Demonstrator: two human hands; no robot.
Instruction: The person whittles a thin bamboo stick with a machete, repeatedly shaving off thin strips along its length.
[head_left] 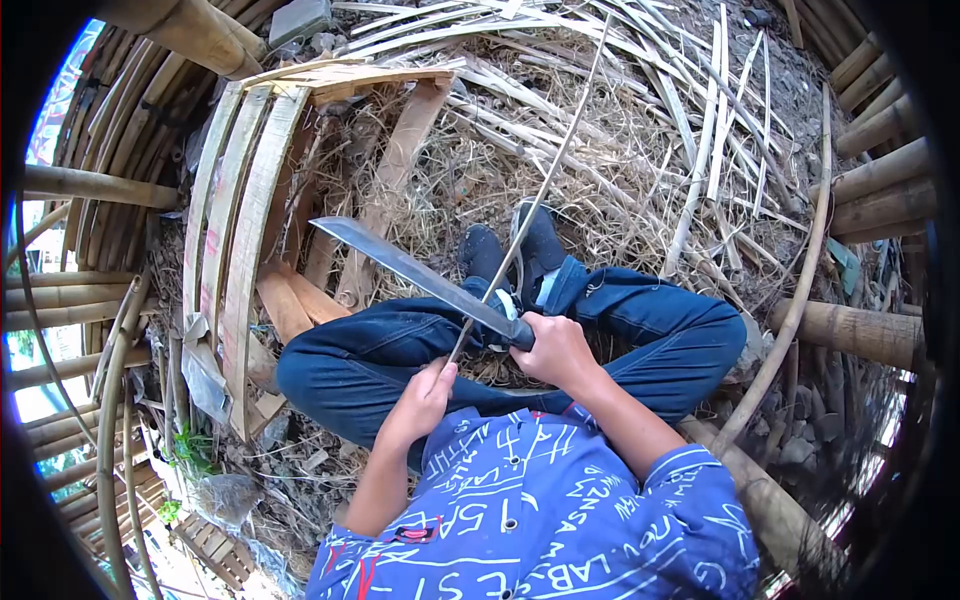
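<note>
My right hand [556, 352] is closed round the dark handle of a machete [415, 272]. Its long blade points up and to the left across my lap. In my left hand [428, 397], closed fingers grip the lower end of a thin bamboo strip [557, 160]. The strip runs up past my shoes to the far side of the shavings. Blade and strip cross just left of my right hand; whether the edge bites into the strip I cannot make out. Both hands are above my bent legs in blue jeans [660, 335].
Curly shavings [470, 175] cover the ground ahead, with many split bamboo strips [700, 130] beyond. A slatted wooden crate [228, 220] lies at the left. Bamboo poles [865, 335] stand close on the right, and a bamboo fence [100, 190] rises on the left.
</note>
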